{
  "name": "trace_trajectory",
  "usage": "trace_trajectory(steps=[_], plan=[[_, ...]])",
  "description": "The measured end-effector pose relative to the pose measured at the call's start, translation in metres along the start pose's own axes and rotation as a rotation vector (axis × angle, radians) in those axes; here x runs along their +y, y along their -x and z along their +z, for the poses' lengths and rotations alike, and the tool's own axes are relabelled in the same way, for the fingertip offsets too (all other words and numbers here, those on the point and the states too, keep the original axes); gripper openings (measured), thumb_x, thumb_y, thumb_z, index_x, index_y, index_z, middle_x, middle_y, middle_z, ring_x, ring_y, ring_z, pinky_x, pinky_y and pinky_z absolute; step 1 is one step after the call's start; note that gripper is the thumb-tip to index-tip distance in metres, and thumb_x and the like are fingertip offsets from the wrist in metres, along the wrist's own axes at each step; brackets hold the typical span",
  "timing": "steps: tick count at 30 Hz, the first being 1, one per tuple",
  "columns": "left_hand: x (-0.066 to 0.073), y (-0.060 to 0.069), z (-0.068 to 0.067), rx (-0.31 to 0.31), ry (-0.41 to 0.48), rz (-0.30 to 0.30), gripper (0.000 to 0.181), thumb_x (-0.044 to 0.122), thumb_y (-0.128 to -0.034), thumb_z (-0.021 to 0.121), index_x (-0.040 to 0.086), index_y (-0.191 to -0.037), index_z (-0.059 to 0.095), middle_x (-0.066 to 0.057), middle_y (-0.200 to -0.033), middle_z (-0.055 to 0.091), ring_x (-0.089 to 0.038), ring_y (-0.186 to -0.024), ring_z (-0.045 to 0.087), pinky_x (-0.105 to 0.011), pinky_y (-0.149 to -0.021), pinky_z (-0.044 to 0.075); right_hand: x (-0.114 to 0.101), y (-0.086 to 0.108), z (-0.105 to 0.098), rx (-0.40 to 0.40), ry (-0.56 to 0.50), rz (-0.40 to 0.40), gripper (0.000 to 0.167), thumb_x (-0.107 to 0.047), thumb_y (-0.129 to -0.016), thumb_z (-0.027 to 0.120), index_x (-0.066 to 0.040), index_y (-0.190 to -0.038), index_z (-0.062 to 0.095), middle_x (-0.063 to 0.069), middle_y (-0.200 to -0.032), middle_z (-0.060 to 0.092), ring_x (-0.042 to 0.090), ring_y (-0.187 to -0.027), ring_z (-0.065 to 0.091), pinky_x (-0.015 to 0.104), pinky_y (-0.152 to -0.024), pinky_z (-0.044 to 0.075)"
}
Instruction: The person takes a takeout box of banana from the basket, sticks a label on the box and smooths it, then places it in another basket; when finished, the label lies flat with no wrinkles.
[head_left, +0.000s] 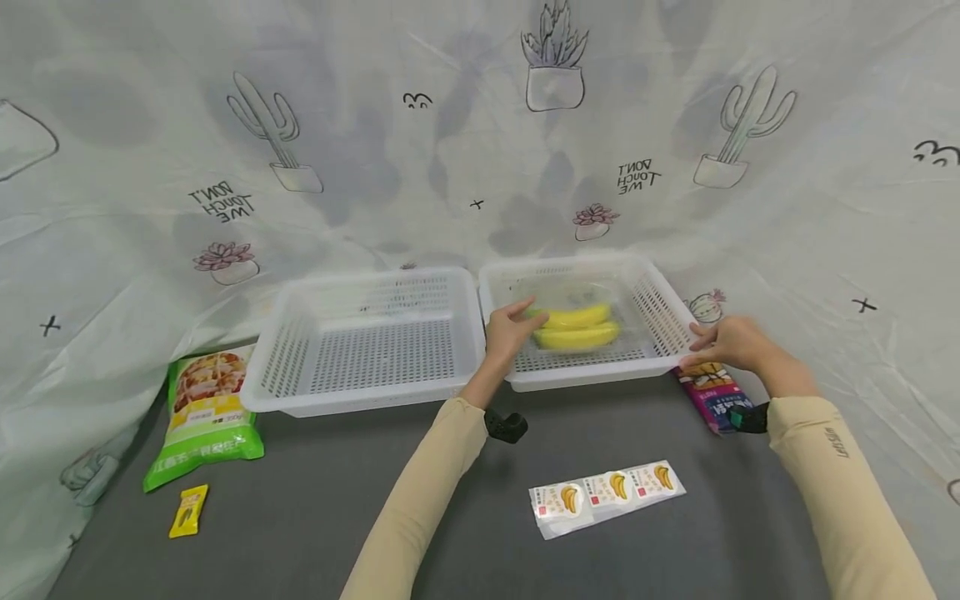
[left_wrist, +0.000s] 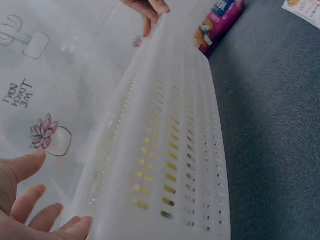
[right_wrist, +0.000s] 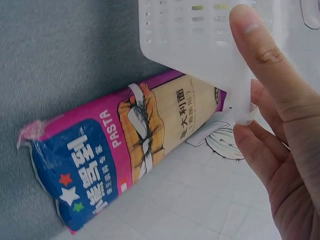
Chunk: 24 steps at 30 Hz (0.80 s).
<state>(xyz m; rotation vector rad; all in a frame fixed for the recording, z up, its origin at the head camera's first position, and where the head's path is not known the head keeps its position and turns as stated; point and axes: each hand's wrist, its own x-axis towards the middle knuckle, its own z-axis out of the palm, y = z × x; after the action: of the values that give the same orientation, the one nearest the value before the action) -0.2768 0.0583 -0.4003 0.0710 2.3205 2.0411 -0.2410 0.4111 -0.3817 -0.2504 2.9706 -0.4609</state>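
Note:
Two yellow bananas [head_left: 576, 327] lie in the right white basket [head_left: 585, 377], with clear plastic around them. My left hand [head_left: 512, 329] is over that basket's left side, next to the bananas. In the left wrist view, its fingers [left_wrist: 44, 214] are spread apart beside the rim and grip nothing. My right hand [head_left: 731, 343] pinches the basket's right front corner, the thumb [right_wrist: 265, 57] on one side of the rim and fingers on the other. Just below that corner is a purple and blue pasta packet [head_left: 712, 398], partly under the basket.
Left of this basket stands another white basket [head_left: 375, 400]. A green food bag [head_left: 206, 417] leans at the far left, near a small yellow packet [head_left: 189, 511]. A strip of banana stickers [head_left: 607, 497] lies in front. Behind hangs a cactus-print cloth [head_left: 450, 125].

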Motion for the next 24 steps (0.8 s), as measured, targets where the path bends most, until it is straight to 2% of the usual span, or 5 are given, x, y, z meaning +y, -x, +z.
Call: trace_trajectory(steps=[6,13,18,24], plan=[[-0.007,-0.008,0.008,-0.019,0.048,-0.007,0.050,0.025,-0.0866,0.073,0.017,-0.134,0.058,-0.008,-0.147,0.044,-0.025,-0.138,0.035,-0.044,-0.107,0.035,-0.004,0.000,-0.002,-0.023,0.021,0.012,0.055,-0.043,-0.072,0.082,0.007,-0.094,0.074,0.029,-0.126,0.048,0.015,-0.057,0.025,0.026,-0.047,0.028],[-0.018,-0.017,0.019,-0.006,0.122,-0.046,0.060,0.019,-0.0868,0.073,0.010,-0.141,0.050,-0.004,-0.151,0.038,-0.024,-0.142,0.026,-0.042,-0.112,0.029,-0.009,-0.001,-0.001,-0.028,-0.003,0.032,0.055,-0.043,-0.072,0.082,0.007,-0.092,0.074,0.031,-0.124,0.048,0.017,-0.060,0.035,0.027,-0.049,0.031],[-0.021,-0.021,0.026,0.019,0.106,-0.090,0.066,0.016,-0.0862,0.074,0.008,-0.144,0.044,-0.006,-0.155,0.027,-0.024,-0.144,0.020,-0.040,-0.113,0.026,-0.009,0.000,-0.001,-0.028,-0.023,0.044,0.053,-0.041,-0.072,0.082,0.008,-0.091,0.074,0.033,-0.123,0.048,0.018,-0.062,0.040,0.028,-0.049,0.033],[-0.024,-0.026,0.029,-0.009,0.095,-0.125,0.076,0.014,-0.0832,0.076,0.010,-0.148,0.037,-0.007,-0.158,0.019,-0.024,-0.145,0.013,-0.040,-0.114,0.024,-0.007,-0.001,-0.001,-0.024,-0.018,0.042,0.055,-0.042,-0.071,0.082,0.009,-0.090,0.073,0.032,-0.122,0.048,0.017,-0.060,0.036,0.027,-0.048,0.031]])
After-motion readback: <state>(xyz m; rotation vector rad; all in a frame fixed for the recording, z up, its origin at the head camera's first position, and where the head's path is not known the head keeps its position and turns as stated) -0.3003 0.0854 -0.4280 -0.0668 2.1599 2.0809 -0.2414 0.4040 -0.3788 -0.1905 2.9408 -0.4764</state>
